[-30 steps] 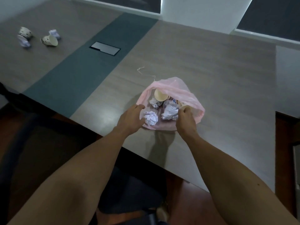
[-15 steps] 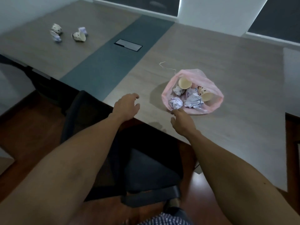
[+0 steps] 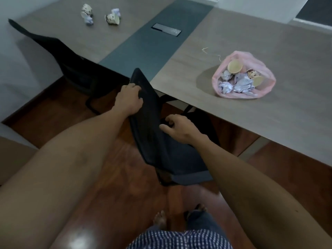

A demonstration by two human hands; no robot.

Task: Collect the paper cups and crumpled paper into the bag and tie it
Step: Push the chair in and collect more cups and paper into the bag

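A pink plastic bag [image 3: 267,72] lies open on the grey table [image 3: 269,42] at the right. Inside it are two paper cups [image 3: 235,66] and several balls of crumpled paper [image 3: 242,85]. Far off at the table's back left lie two more paper cups [image 3: 112,19] and two balls of crumpled paper [image 3: 89,21]. Both of my hands are off the bag, well to its left. My left hand [image 3: 128,100] grips the top edge of a black chair [image 3: 150,114]. My right hand [image 3: 177,128] holds the chair's backrest lower down, fingers curled round its edge.
A second black chair [image 3: 71,65] is tucked at the table further left. A dark green strip [image 3: 154,44] with a cable hatch [image 3: 166,29] runs across the table. A thin bit of string [image 3: 204,50] lies beside the bag. My bare feet [image 3: 160,220] stand on the wooden floor.
Both hands left the bag and table edge and took hold of the chair's backrest. My view has swung left and back, so the bag now sits to the right.
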